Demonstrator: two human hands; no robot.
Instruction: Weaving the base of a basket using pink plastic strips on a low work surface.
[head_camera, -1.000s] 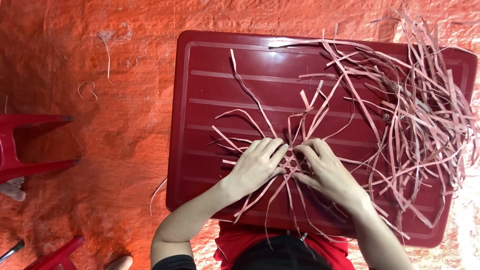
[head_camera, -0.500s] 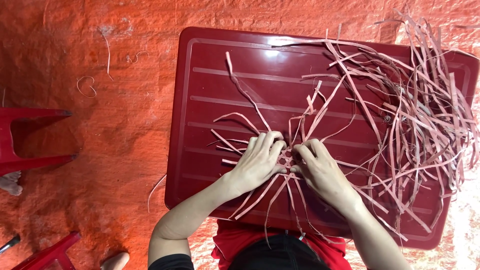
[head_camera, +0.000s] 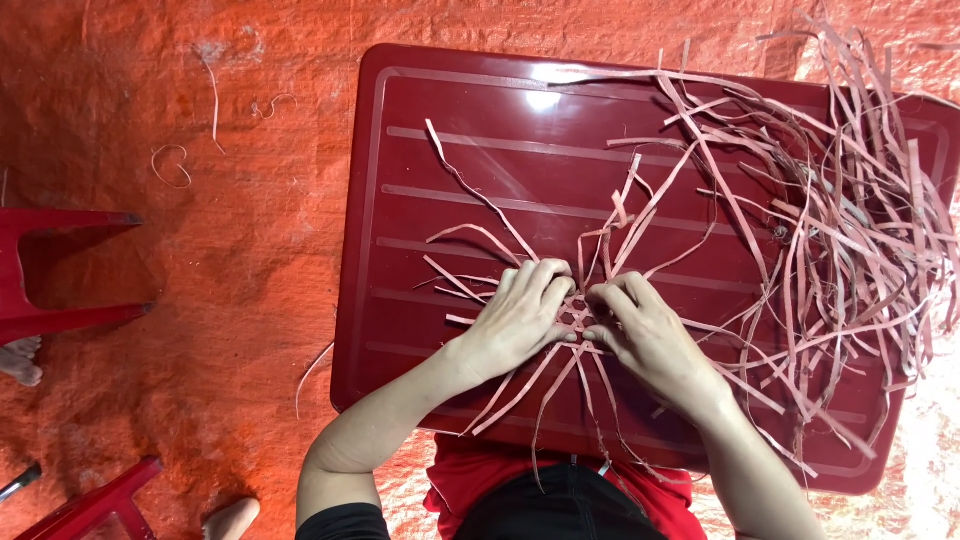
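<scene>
Thin pinkish strips are being pressed flat and interlaced at the middle of a dark red plastic counter (head_camera: 420, 130), seen from above, where a small woven patch (head_camera: 577, 316) is being held between both hands. The left hand (head_camera: 520, 322) is being laid over the patch's left side with its fingers curled down onto the strips, a narrow grip pinning rather than lifting; the right hand (head_camera: 650, 340) is being closed on the strip ends at the patch's right edge, fingertips nearly touching those of the left. Loose strip ends (head_camera: 520, 390) are being fanned out from under the hands toward the near edge of the counter, and a large tangled heap of spare strips (head_camera: 840, 230) is being kept on the counter's far right side, some hanging over its edge. The weave could be loosened if either hand were lifted too soon, since nothing else is seen holding the crossings; trailing ends could also be snagged in the heap nearby. The patch itself is mostly being covered by the fingers, so its size and pattern cannot be made out. A red stool (head_camera: 60, 270) is being cut off at the left edge, standing on the orange tarpaulin (head_camera: 200, 320) covering the floor.
</scene>
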